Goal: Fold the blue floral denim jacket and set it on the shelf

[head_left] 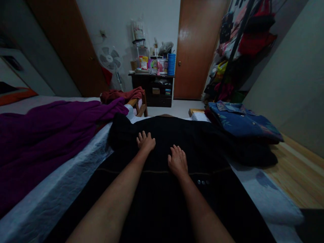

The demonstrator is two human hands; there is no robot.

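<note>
A large black garment point(157, 199) lies spread out over a light, patterned bed cover point(268, 189), its sleeves reaching to both sides. A thin pale line crosses it, with small round buttons near the right part of that line. On the upper left of the cloth rests my left hand point(146, 141), fingers apart, holding nothing. My right hand point(178, 160) lies lower and to the right on the same cloth, its fingers spread a little and slightly bent, with nothing in them. Both palms are turned down and hidden from view.
Purple cloth point(58, 131) covers the left side. A folded blue patterned shirt point(243, 119) sits at the right, partly over dark cloth. Farther back stand a white fan point(110, 59), a dark cabinet point(149, 96) and a wooden door point(197, 50). Bags and clothes hang at the upper right.
</note>
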